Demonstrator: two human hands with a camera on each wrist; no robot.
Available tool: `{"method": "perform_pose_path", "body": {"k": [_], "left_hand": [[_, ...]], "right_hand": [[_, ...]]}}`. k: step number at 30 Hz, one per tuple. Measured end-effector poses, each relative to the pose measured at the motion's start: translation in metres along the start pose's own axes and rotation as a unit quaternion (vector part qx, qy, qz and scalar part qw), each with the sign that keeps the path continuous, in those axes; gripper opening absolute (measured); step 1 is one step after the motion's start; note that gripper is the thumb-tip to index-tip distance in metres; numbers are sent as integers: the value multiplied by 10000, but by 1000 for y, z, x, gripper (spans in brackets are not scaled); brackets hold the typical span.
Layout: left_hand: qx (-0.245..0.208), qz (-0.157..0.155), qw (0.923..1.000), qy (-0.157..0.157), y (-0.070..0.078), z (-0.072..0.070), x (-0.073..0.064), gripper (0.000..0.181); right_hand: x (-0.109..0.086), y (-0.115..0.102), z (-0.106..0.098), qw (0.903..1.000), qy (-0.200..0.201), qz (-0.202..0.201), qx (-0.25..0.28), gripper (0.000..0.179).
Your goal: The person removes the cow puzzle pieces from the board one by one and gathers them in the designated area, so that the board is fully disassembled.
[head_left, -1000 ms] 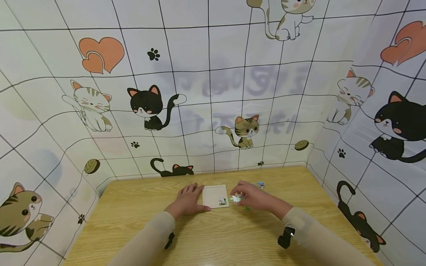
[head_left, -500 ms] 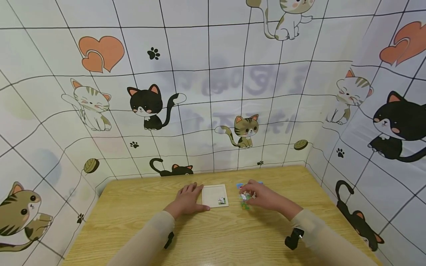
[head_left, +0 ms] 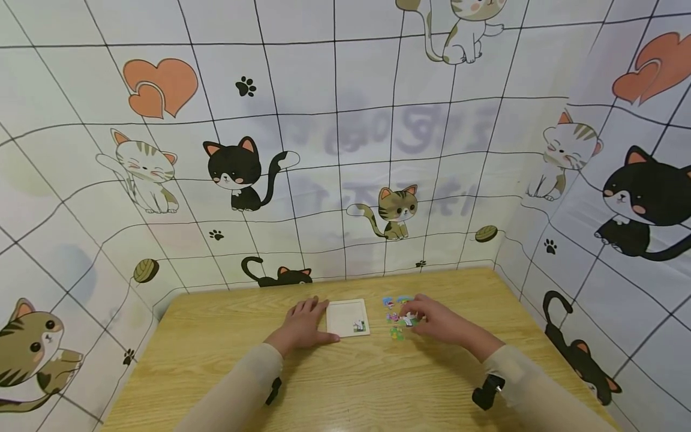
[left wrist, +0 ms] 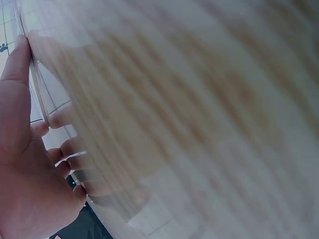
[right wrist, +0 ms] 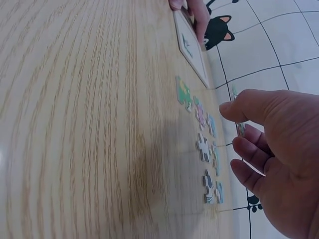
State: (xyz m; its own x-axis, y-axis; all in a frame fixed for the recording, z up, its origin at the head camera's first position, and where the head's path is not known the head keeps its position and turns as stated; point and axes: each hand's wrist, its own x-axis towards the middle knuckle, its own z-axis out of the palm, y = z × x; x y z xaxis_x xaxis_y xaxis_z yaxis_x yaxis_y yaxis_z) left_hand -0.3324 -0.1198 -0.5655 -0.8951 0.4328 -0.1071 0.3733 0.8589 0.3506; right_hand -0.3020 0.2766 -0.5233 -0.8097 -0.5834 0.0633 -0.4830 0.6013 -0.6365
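In the head view my left hand (head_left: pixel 302 324) rests on the table against the left side of a shallow white puzzle tray (head_left: pixel 341 315). Its fingers are spread, the thumb by the tray's near edge. One puzzle piece with a white and green print (head_left: pixel 359 326) lies in the tray's near right corner. My right hand (head_left: pixel 439 321) is over the loose pieces to the right of the tray. The right wrist view shows that hand pinching a puzzle piece (right wrist: pixel 240 128) between thumb and fingers, above the table. Most of that piece is hidden by the fingers.
Several loose puzzle pieces lie right of the tray, among them a green one (right wrist: pixel 183 92), a pink one (right wrist: pixel 198 110) and a white one (right wrist: pixel 203 147). The wooden table (head_left: pixel 324 384) meets a cat-patterned wall covering (head_left: pixel 313 240) at its back edge.
My right hand has moved right, from beside the tray to over the loose pieces, and more of them show. The left hand and the tray have stayed in place.
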Motion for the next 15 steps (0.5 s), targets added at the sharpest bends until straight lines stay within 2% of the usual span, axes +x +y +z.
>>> {"method": "perform_pose_path", "body": {"k": [9, 15], "left_hand": [[4, -1, 10000, 20, 1, -2, 0, 109], [29, 14, 10000, 20, -1, -1, 2, 110]], "right_hand": [[-4, 4, -2, 9998, 113, 155, 79, 25], [-5, 8, -2, 9995, 49, 274, 171, 30]]}}
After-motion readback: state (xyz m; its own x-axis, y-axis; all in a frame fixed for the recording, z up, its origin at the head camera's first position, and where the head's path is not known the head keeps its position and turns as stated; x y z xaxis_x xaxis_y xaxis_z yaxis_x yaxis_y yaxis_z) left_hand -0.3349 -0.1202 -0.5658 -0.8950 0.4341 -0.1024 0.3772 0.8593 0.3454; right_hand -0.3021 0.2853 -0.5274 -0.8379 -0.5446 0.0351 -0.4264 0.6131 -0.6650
